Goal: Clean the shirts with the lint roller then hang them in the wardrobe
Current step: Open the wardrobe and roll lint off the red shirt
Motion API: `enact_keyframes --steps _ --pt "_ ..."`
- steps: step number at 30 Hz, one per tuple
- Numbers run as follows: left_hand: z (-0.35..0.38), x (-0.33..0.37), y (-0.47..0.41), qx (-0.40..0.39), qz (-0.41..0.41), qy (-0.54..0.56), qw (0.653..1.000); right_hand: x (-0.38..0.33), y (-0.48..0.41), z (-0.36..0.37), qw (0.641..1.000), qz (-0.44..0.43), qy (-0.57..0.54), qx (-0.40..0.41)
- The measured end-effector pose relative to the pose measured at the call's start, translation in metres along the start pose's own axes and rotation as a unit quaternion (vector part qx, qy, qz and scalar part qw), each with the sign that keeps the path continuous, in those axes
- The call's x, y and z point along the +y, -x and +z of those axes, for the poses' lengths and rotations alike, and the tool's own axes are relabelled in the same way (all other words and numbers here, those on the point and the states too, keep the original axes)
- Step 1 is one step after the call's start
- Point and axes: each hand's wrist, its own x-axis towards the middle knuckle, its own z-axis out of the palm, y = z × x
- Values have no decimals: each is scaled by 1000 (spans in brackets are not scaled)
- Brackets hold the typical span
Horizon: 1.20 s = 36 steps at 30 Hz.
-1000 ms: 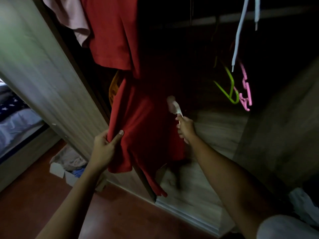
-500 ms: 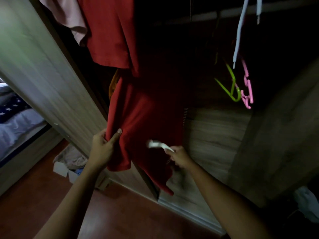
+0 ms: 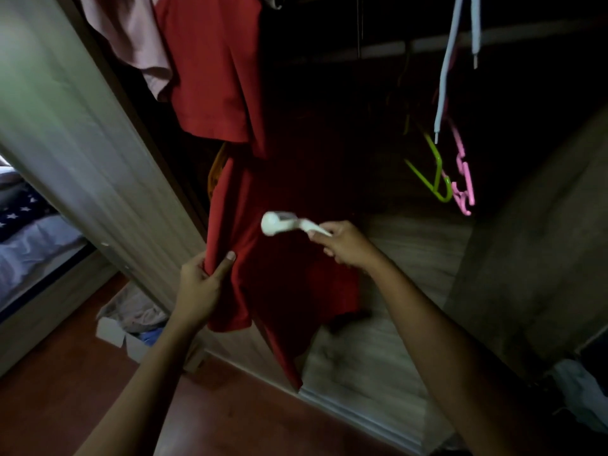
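A red shirt (image 3: 279, 258) hangs inside the open wardrobe, its lower part reaching down to my hands. My left hand (image 3: 200, 284) pinches the shirt's left edge, thumb on the front of the cloth. My right hand (image 3: 345, 245) grips the handle of a white lint roller (image 3: 283, 223), whose head points left and lies against the shirt's front. A pale pink shirt (image 3: 131, 37) hangs to the upper left of the red one.
The wardrobe door (image 3: 72, 133) stands open on the left. Green (image 3: 434, 179), pink (image 3: 464, 185) and pale blue (image 3: 447, 67) hangers dangle at the upper right. A white box of clothes (image 3: 131, 327) sits on the floor; a bed (image 3: 29, 245) lies far left.
The roller went down the shirt front, then came back up and turned its head leftward. My left hand kept its hold on the shirt's edge.
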Motion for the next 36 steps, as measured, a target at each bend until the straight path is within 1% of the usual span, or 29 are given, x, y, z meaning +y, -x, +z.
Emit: enact_keyframes --steps 3,5,11,15,17,20,22,24,28,31,33,36 --pt "3 0 1 -9 1 -4 1000 16 9 7 996 22 52 -76" --pt "4 -1 3 -9 -2 7 1000 13 11 4 995 30 48 -83" --pt "11 4 10 -18 16 15 1000 -35 -4 -21 998 -4 -52 31" --pt "16 11 15 -29 30 17 999 -45 -6 -25 994 -31 -78 67" --pt "18 12 16 -19 37 15 999 -33 -4 -17 997 -30 -54 54" --pt "18 12 18 -15 39 17 999 -6 2 -4 1000 -3 -3 -4" --pt "18 13 18 -14 40 17 999 4 3 1 999 15 10 -31" --pt "19 14 17 -18 36 18 999 4 -1 0 1000 24 -8 -10" --pt "16 12 19 -25 32 11 999 -8 -26 -16 994 35 -66 82" --pt "13 10 18 -27 26 11 999 -15 -43 -26 988 39 -83 128" --pt "11 10 17 -31 25 14 999 -12 -48 -25 986 40 -79 138" --pt "11 13 18 -28 23 10 999 10 -46 -9 991 55 -51 113"
